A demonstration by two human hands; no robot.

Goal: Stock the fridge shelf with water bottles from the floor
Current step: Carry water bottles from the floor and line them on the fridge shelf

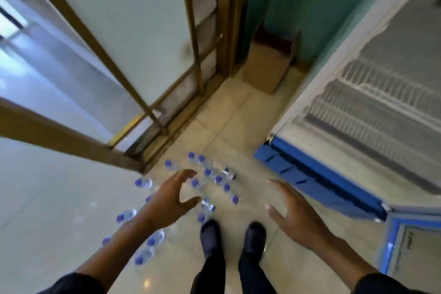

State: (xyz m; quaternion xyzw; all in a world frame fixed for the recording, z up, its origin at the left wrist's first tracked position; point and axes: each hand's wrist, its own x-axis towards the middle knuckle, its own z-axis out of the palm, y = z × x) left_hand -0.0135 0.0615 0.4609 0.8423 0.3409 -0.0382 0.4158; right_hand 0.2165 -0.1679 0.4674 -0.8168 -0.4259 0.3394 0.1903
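Head view. Left hand (pixel 170 194): fingers and thumb spread in wide curve, holding nothing, hovering over water bottles (pixel 210 181). Right hand (pixel 292 212): palm open, fingers extended, empty, above bare floor (pixel 238 126) tile. Bottles: clear, purple caps, scattered on floor left of and ahead of shoes (pixel 232 236), some upright, some lying. Fridge (pixel 358 107): at right, open, white wire shelves, blue base grille.
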